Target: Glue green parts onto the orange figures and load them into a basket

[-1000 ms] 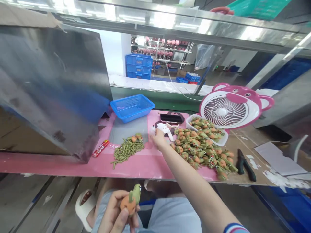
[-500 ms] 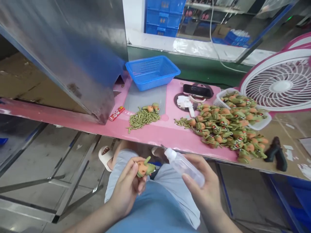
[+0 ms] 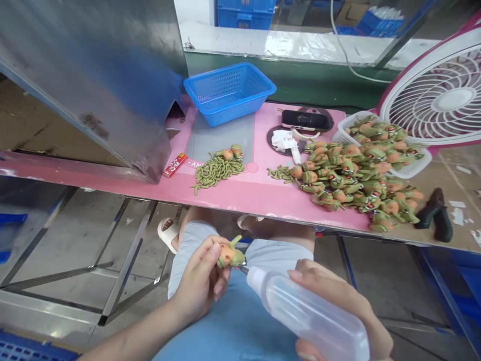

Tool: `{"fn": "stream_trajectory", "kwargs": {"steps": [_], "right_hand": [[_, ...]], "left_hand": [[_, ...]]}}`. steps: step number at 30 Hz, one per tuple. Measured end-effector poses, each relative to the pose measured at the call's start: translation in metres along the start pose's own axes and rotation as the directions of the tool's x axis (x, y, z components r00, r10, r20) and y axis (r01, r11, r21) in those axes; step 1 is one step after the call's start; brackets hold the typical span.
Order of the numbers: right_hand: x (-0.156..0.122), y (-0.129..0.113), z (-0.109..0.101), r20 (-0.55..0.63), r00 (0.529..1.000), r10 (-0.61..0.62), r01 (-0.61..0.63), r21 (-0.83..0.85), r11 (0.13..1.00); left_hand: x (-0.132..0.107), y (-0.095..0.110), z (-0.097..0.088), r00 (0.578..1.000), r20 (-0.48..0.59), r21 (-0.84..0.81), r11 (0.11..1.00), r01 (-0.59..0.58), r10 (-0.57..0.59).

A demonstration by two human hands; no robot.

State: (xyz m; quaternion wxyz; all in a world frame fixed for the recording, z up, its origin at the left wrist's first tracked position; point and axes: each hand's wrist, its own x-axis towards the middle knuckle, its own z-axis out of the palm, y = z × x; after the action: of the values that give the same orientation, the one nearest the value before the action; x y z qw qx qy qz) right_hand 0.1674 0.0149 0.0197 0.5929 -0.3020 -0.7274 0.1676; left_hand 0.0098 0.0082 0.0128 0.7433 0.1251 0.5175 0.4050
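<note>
Your left hand (image 3: 199,283) pinches an orange and green toy (image 3: 230,254) over your lap, while your right hand (image 3: 338,306) grips a clear squeeze bottle (image 3: 304,316), nozzle touching the toy. On the table, the blue basket (image 3: 229,93) looks empty and the white basket (image 3: 408,168) brims with similar toys.

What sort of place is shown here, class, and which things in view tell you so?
Most likely a toy assembly workshop. A heap of identical orange-and-green figures covers the pink bench, a blue basket stands behind, and the left hand holds one figure against a squeeze bottle.

Bottle (image 3: 308,313) nozzle at toy (image 3: 230,254)
</note>
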Motion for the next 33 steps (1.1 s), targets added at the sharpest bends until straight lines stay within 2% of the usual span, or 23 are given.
{"fn": "stream_trajectory", "kwargs": {"steps": [5,14,21,30,33], "right_hand": [[0.006,-0.001,0.001,-0.008,1.0,0.007,-0.006,0.081,0.997],[0.012,-0.006,0.001,0.001,0.998,0.059,-0.059,-0.023,0.998],[0.012,-0.007,0.0,0.022,0.997,0.077,-0.076,-0.042,0.996],[0.014,-0.006,0.002,-0.027,0.996,0.088,-0.089,-0.038,0.995],[0.016,-0.007,0.0,0.003,0.995,0.1,-0.1,-0.047,0.994]], "left_hand": [[-0.001,-0.001,0.001,0.999,0.042,-0.01,1.0,-0.021,0.021],[0.001,-0.002,0.0,0.996,0.089,-0.003,1.0,-0.024,0.024],[0.002,-0.002,0.0,0.995,0.097,-0.008,1.0,-0.023,0.023],[0.003,-0.003,-0.001,0.994,0.1,-0.008,0.999,-0.036,0.037],[0.003,-0.004,-0.002,0.995,0.09,-0.007,0.999,-0.033,0.033]]}}
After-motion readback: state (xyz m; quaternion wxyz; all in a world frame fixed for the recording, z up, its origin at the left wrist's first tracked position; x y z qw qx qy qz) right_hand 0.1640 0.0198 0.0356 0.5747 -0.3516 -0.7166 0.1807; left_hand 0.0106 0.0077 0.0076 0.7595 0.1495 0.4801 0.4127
